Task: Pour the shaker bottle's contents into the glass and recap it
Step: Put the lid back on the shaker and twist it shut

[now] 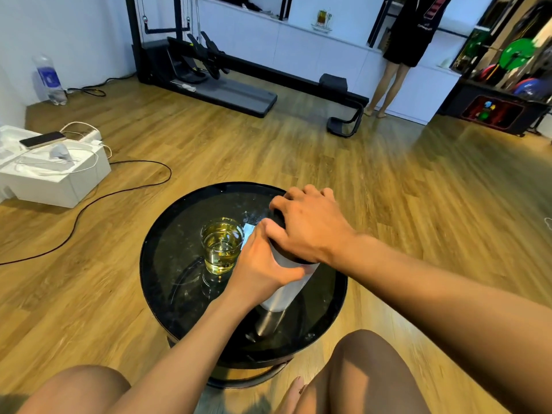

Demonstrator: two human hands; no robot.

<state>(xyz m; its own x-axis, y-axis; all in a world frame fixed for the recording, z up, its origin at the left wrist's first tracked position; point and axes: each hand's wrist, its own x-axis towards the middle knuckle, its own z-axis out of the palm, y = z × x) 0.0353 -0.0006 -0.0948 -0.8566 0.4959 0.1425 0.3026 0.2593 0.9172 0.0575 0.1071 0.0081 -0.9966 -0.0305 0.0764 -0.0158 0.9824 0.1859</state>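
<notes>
A white shaker bottle (288, 289) stands upright on the round black glass table (167, 249), right of centre. My left hand (263, 264) wraps around its upper body. My right hand (310, 225) covers the black cap (279, 218) on top, fingers curled over it; most of the cap is hidden. Just left of the bottle stands a clear glass (222, 245) holding yellow liquid to well over half its height. It is apart from both hands.
A white slip of paper (248, 231) lies behind the glass. My bare knees sit at the table's near edge. A white box with a phone (41, 139) and cables lies on the floor left. Gym gear and a standing person (397, 55) are far behind.
</notes>
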